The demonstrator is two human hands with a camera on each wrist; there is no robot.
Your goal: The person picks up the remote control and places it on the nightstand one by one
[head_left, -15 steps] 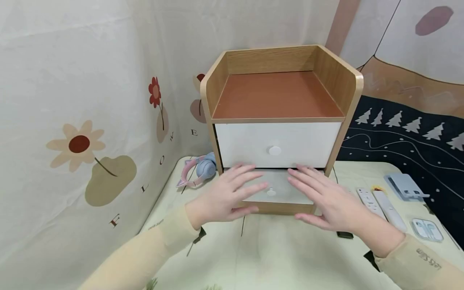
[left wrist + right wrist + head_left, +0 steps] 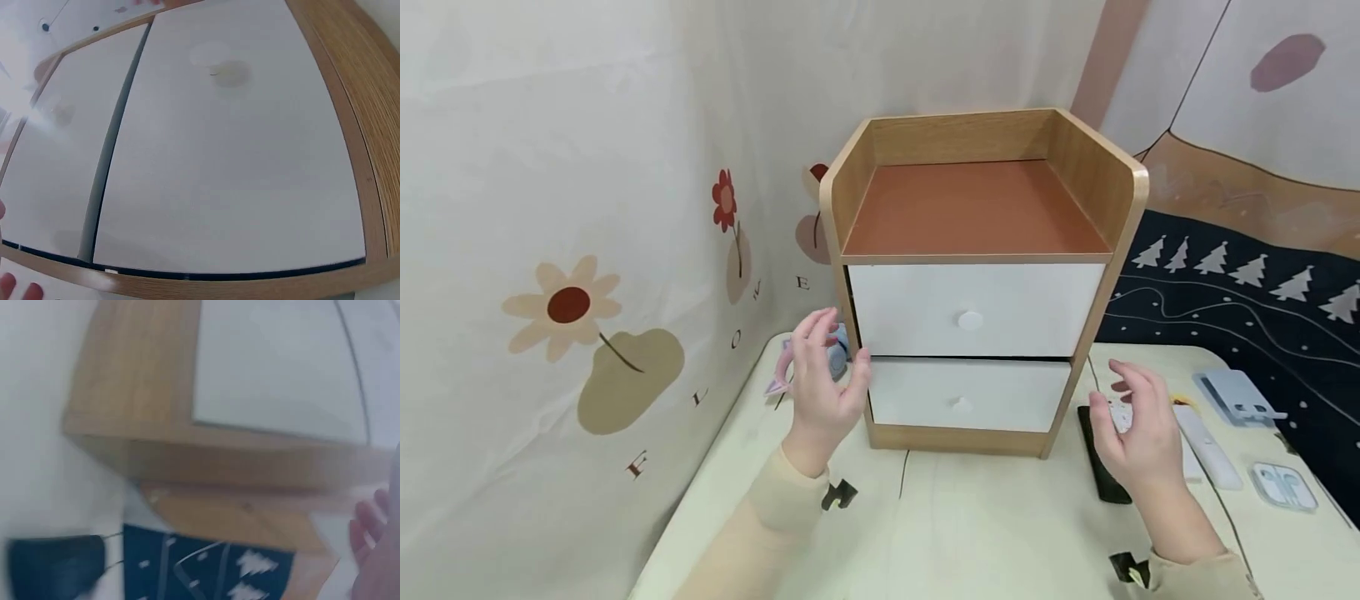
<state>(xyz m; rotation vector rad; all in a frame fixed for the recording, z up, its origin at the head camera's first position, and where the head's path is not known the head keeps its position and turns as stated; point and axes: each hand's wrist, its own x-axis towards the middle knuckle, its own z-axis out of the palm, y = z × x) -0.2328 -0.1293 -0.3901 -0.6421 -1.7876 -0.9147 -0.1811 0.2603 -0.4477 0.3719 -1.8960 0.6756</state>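
Note:
A small wooden cabinet [image 2: 985,208] stands upright on the table, its top a brown tray with raised sides. Its white upper drawer [image 2: 902,317] and white lower drawer [image 2: 910,396] are closed, each with a round white knob. My left hand [image 2: 820,396] is raised at the cabinet's left side, fingers loosely bent and thumb overlapping the side edge in the head view. Off to the right of the cabinet hovers my right hand [image 2: 1141,429], fingers relaxed, holding nothing. The left wrist view shows both drawer fronts close up; the right wrist view is blurred.
Pink and blue headphones [image 2: 781,371] lie behind my left hand. On the right are a dark flat object [image 2: 1099,467], a long white bar [image 2: 1208,450], earphones in a clear case [image 2: 1283,486] and a pale blue phone-like item [image 2: 1238,396]. Printed cloth hangs behind and left.
My hands have spread apart from in front of the lower drawer, left hand toward the cabinet's left side, right hand out beyond its right side. The lower drawer now shows fully.

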